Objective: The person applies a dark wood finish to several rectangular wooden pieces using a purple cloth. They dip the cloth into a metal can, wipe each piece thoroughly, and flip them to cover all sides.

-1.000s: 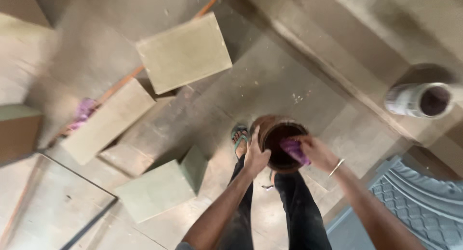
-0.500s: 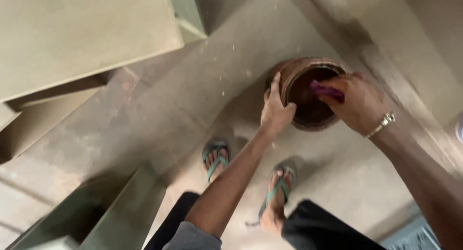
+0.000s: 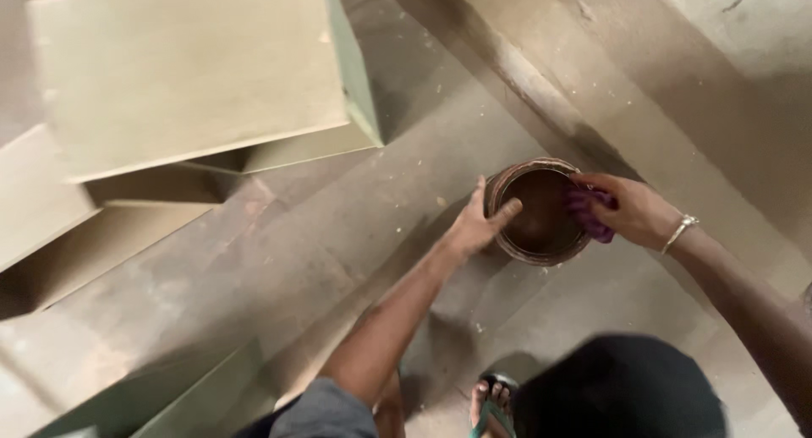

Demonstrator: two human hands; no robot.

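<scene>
A round brown tin (image 3: 541, 210) with dark liquid inside stands on the concrete floor. My left hand (image 3: 480, 221) grips its left rim, thumb over the edge. My right hand (image 3: 630, 208) holds a purple cloth (image 3: 588, 214) at the tin's right rim, the cloth partly inside the opening. A metal bracelet sits on my right wrist.
Pale green box-like wooden pieces (image 3: 194, 74) lie on the floor at upper left, and another one (image 3: 152, 400) at lower left. A raised concrete ledge (image 3: 592, 74) runs diagonally behind the tin. My sandalled foot (image 3: 493, 404) and dark trouser leg show at the bottom.
The view has dropped closer to the tin. Both hands stay on the tin; the purple cloth has shifted from over the opening to the right rim.
</scene>
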